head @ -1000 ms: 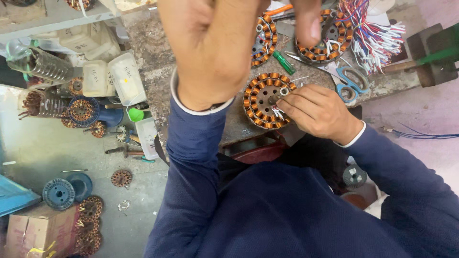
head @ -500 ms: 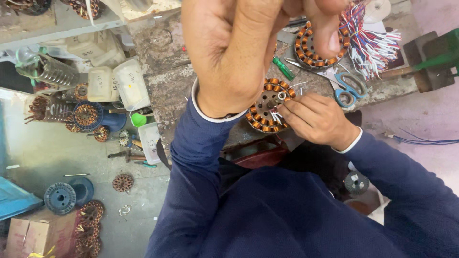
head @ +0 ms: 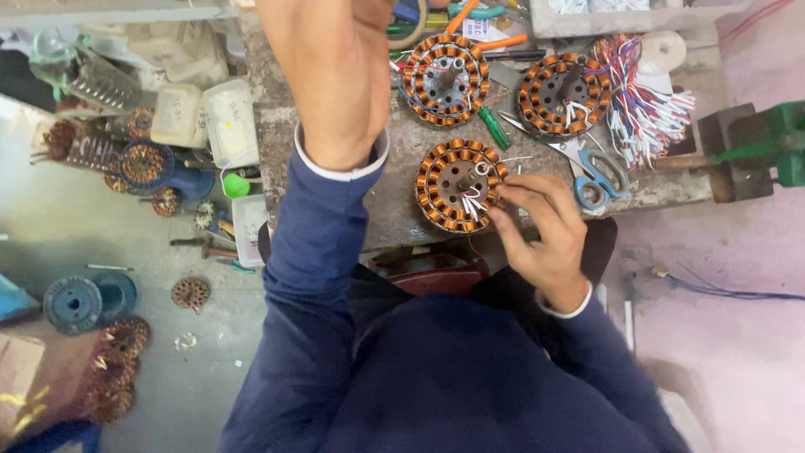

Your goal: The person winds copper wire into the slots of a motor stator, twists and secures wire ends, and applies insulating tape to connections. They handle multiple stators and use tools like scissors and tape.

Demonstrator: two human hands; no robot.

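Stator (head: 457,184), wound in copper on every visible pole, is seen lying flat at the near edge of the worn bench (head: 335,126), its white lead wires still loose at the hub. Winding is judged done; dressing and joining of the leads appears to remain. The left hand (head: 331,67) is raised close to the camera, fingers curled; whether anything is gripped cannot be told. The right hand (head: 541,226) is set at the stator's right rim, fingertips (head: 496,216) pinched on the white leads. Two more stators (head: 444,80) are laid behind it, wires likewise untrimmed. A bundle of coloured wires (head: 650,109), scissors (head: 591,172) and a green screwdriver (head: 495,127) are crowded just beside the work. Spare rotors and spools are scattered on the floor at left.
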